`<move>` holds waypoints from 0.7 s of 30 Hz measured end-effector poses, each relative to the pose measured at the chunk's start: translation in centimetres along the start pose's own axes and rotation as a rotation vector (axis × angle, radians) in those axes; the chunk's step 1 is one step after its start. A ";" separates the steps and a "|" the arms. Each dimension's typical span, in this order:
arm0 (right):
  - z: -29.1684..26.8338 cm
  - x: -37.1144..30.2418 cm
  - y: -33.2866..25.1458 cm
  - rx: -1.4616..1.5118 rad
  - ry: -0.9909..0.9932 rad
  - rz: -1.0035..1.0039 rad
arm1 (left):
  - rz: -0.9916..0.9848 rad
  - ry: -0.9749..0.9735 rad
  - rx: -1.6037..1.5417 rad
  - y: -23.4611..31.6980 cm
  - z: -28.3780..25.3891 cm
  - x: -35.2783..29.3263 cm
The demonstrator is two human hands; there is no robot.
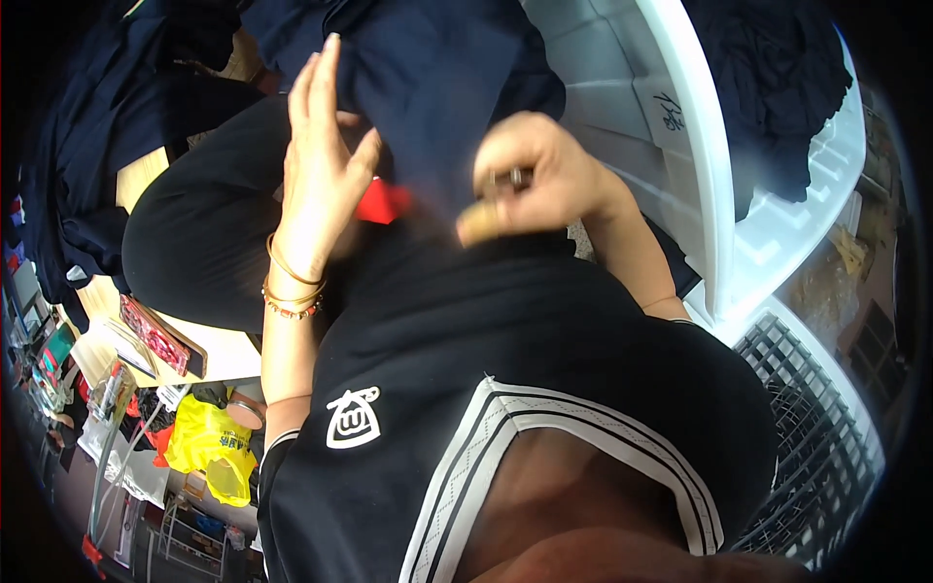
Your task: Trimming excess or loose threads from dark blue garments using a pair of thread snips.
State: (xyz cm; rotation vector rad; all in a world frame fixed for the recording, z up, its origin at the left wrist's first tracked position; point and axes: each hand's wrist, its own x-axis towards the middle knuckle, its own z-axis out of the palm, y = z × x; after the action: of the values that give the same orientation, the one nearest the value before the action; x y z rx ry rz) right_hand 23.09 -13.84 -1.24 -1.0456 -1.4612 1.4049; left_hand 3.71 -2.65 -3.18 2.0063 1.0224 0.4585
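Dark navy cloth (428,83) is spread over my lap and drops away at the far side. My left hand (323,160) is at the cloth's left side, fingers stretched upward and thumb apart, with nothing in its grasp. Close by its thumb, a small bright red piece (384,201) shows, blurred, its kind unclear. My right hand (539,180) is over the cloth's right side, fingers curled in. A small dark metallic bit (510,179) shows at these fingers; I cannot tell whether it is a ring or a held tool. The right thumb looks yellowish and is smeared by motion.
At my right stands a large white plastic bin (714,146), with more dark cloth (768,87) beyond it and a grid-patterned basket (807,418) nearer. On the left, a wooden tabletop (228,355) carries a phone in a red patterned case (155,333). A yellow plastic bag (214,442) hangs below.
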 end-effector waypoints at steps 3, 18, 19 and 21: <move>1.0 0.1 -1.9 0.172 -0.282 0.052 | 0.168 -0.097 -0.134 -0.6 0.7 -0.3; 2.9 -1.8 4.7 -0.340 0.257 0.097 | 0.484 -0.062 0.158 3.2 3.1 3.6; 2.3 -2.9 5.8 -0.468 0.425 0.192 | 0.469 -0.120 0.143 4.6 3.5 3.8; 1.6 -5.2 7.9 -0.436 0.725 0.336 | 0.588 -0.092 0.201 5.0 4.7 4.6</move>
State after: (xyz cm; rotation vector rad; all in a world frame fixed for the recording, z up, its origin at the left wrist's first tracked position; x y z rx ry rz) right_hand 23.29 -19.05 -9.24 -1.9043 -1.0807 0.7640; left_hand 11.88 -3.02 -2.16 2.4814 0.4173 0.5784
